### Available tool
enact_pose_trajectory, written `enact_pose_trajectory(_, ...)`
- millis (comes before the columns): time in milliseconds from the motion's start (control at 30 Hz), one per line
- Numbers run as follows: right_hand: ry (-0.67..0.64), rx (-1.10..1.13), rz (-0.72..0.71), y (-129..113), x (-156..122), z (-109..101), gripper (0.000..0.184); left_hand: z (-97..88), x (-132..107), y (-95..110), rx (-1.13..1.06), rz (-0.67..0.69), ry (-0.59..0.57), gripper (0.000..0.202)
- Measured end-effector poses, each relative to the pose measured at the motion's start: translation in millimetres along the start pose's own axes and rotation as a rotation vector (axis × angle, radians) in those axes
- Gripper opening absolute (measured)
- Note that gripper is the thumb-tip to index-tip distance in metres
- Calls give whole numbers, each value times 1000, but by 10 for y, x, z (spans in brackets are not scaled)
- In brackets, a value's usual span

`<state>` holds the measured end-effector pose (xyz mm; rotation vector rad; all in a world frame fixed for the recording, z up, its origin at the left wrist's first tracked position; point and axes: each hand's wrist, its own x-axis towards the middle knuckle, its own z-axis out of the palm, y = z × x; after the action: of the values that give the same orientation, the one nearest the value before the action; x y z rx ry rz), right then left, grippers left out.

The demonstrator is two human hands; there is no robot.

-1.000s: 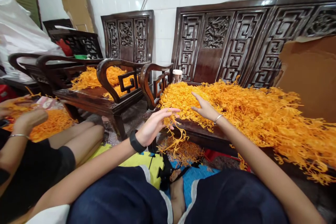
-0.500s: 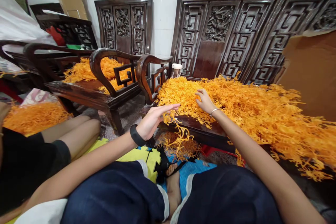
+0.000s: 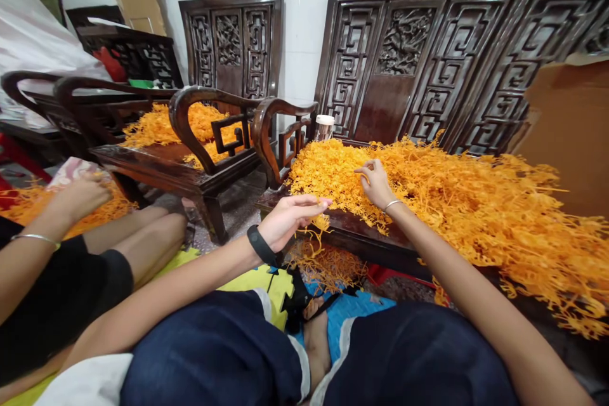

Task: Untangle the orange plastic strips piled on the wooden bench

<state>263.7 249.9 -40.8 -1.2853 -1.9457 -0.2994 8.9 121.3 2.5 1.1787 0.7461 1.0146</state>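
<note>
Fingers (image 3: pixel 313 207) of the left hand (image 3: pixel 290 219) were pinched on one tangle of orange strands (image 3: pixel 320 222), near the front edge of the bench (image 3: pixel 352 222); a gap separated it from the right hand (image 3: pixel 377 185). That one curled over the bench's orange heap (image 3: pixel 476 203), and I couldn't tell whether it gripped anything. Half a second earlier, the left fingers lay straighter, and a co-worker's hand (image 3: pixel 85 196) showed less. I counted one white-capped bottle (image 3: pixel 325 128).

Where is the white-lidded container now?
In the head view, just right of centre, the white-lidded container stands behind the left end of the orange pile, beside the curved armrest.
</note>
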Motion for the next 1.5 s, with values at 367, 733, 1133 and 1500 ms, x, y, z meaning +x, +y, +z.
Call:
enact_pose_trajectory(367,-275,415,-13,-696,-165,-475,27,16,5,-69,132,-15,66,33)
enact_pose_trajectory(733,-383,618,-162,-1397,-313,-821,19,36,-69,-13,236,68,-83,32)
enact_pose_trajectory(1133,-117,809,185,-967,-371,-1011,22,-106,-25,-47,340,144,8,31)
enact_pose_trajectory(1500,-888,786,60,-1207,-460,-798,32,42,-74,-329,493,44,-232,38)
